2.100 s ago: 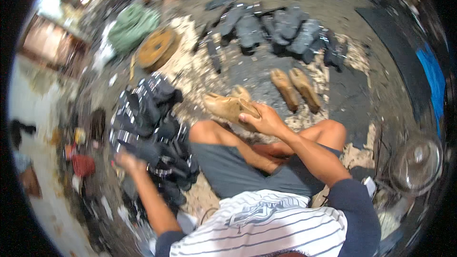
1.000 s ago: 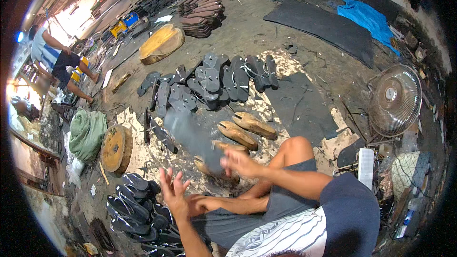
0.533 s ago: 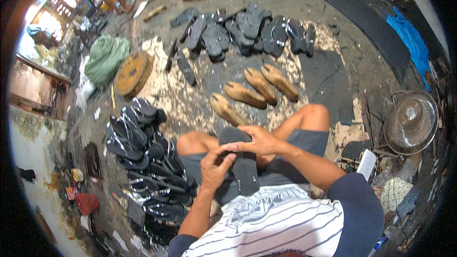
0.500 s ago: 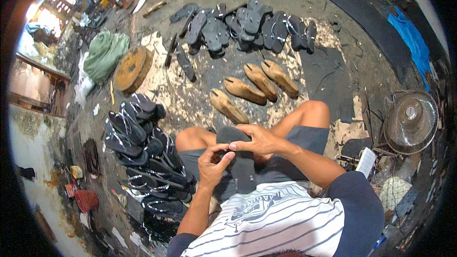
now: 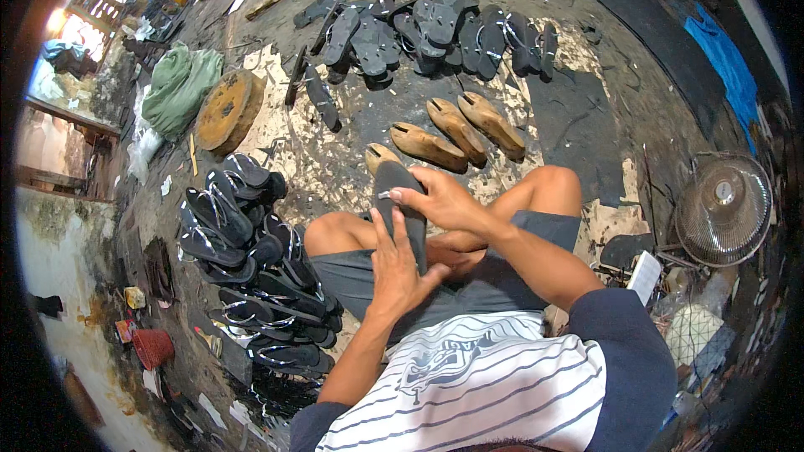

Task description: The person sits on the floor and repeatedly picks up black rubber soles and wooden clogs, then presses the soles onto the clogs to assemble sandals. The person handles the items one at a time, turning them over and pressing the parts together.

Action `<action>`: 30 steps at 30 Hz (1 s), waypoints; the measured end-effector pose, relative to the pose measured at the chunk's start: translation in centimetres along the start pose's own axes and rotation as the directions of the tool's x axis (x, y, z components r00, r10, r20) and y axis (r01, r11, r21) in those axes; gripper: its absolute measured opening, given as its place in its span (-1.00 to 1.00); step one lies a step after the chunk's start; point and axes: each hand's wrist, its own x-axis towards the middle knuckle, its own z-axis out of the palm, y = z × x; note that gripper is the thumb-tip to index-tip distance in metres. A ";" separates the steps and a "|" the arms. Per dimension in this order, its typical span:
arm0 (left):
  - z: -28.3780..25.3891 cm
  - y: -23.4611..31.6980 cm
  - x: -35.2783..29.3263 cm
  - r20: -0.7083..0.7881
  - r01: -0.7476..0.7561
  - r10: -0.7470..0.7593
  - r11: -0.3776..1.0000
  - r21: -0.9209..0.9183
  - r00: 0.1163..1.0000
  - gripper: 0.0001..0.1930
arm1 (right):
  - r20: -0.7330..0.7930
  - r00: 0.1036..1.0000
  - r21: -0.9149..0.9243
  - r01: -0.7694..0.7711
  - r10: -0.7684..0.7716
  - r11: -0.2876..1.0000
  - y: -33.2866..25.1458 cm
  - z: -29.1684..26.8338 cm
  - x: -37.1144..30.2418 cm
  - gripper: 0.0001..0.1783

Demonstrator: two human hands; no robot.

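A dark flip-flop sole (image 5: 390, 176) stands tilted over my lap, its rounded end pointing away from me. My right hand (image 5: 442, 201) grips it by the right edge near that end, thumb on the upper face. A small pale bit (image 5: 384, 195) shows at the thumb tip; I cannot make out what it is. My left hand (image 5: 397, 272) lies against the lower part of the sole, fingers stretched up along it and thumb spread to the right. Just beyond the sole is a wooden shoe last (image 5: 379, 155), partly hidden by it.
Several wooden lasts (image 5: 429, 146) lie ahead on the floor. Behind them are rows of dark soles (image 5: 368, 42). Piled flip-flops with straps (image 5: 251, 243) sit at my left. A fan (image 5: 722, 209) stands at right, a round wooden block (image 5: 229, 113) at far left, beside green cloth (image 5: 180, 92).
The sole has moved away from me and tipped. My left hand has gone from a pinch near the right thumb to stretched fingers lower on the sole. My right hand keeps its grip.
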 end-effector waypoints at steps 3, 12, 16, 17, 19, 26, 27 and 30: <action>0.1 -4.1 1.0 -0.147 -0.059 -0.027 0.832 -0.552 0.989 -0.07 | -0.092 0.996 0.264 0.022 0.003 0.964 5.5 -2.8 6.4 -0.66; -2.0 -11.8 3.6 -0.367 -0.155 -0.317 0.534 -0.831 0.875 -0.65 | -0.173 0.967 -0.229 -0.226 0.189 0.947 15.0 -6.2 9.9 -0.30; -4.9 -10.9 5.3 -0.503 -0.038 -0.371 0.776 -0.630 0.781 -0.58 | -0.073 0.997 0.337 0.055 -0.032 0.940 5.6 -2.4 2.7 -0.25; -5.2 -10.1 6.0 -0.534 0.003 -0.372 0.823 -0.568 0.759 -0.50 | -0.061 0.995 0.294 0.099 -0.085 0.951 3.4 -1.7 0.0 -0.25; -3.7 -12.5 7.3 -0.743 -0.013 -0.241 0.948 -0.319 0.624 -0.51 | 0.004 0.995 0.257 0.094 -0.098 0.962 -0.6 0.0 -4.2 -0.28; -3.3 -5.4 3.6 -0.727 -0.160 0.073 0.986 -0.051 0.682 -0.49 | -0.264 0.935 -0.052 0.230 -0.235 0.972 -3.2 4.8 -6.3 -0.32; -3.3 -5.1 2.6 -0.655 -0.123 0.020 0.986 -0.112 0.755 -0.47 | -0.300 0.921 -0.042 0.249 -0.250 0.968 -3.0 5.1 -6.3 -0.29; -3.8 -9.0 1.1 -0.586 -0.357 -0.048 0.751 -0.555 0.809 -0.30 | -0.256 0.845 -0.202 0.429 -0.470 0.880 -4.1 5.8 -6.5 -0.25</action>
